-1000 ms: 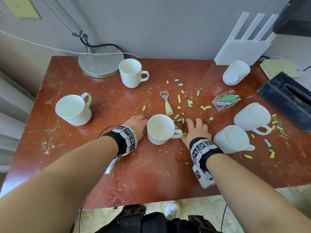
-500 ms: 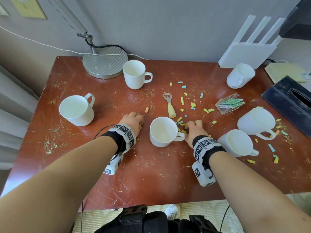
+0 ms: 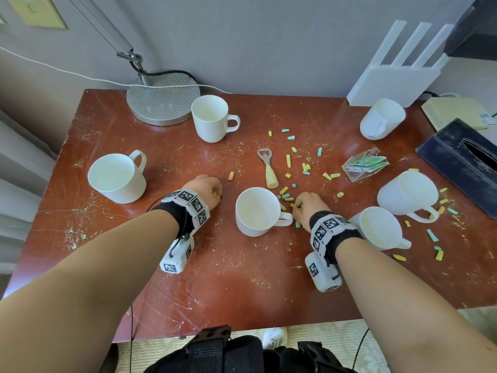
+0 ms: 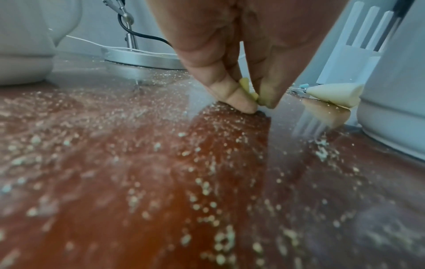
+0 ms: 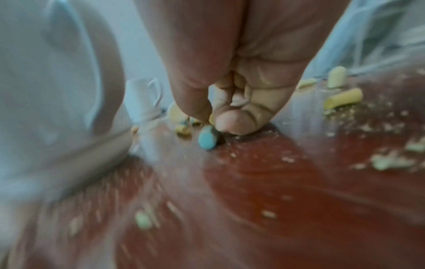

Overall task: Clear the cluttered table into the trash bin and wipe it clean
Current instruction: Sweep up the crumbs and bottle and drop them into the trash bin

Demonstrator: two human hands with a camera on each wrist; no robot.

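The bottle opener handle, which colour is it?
Cream; the bottle opener handle shows best in the head view.

Scuffed red-brown table (image 3: 242,286), six white mugs (image 3: 258,211), bottle opener (image 3: 267,168), scattered chalk bits (image 3: 288,160), crumbs, lamp base (image 3: 164,100)

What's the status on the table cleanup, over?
Left hand pinches a yellow chalk bit at the table. Right hand curled among chalk bits, grip unclear. Central mug stands between the hands. No bin in view.
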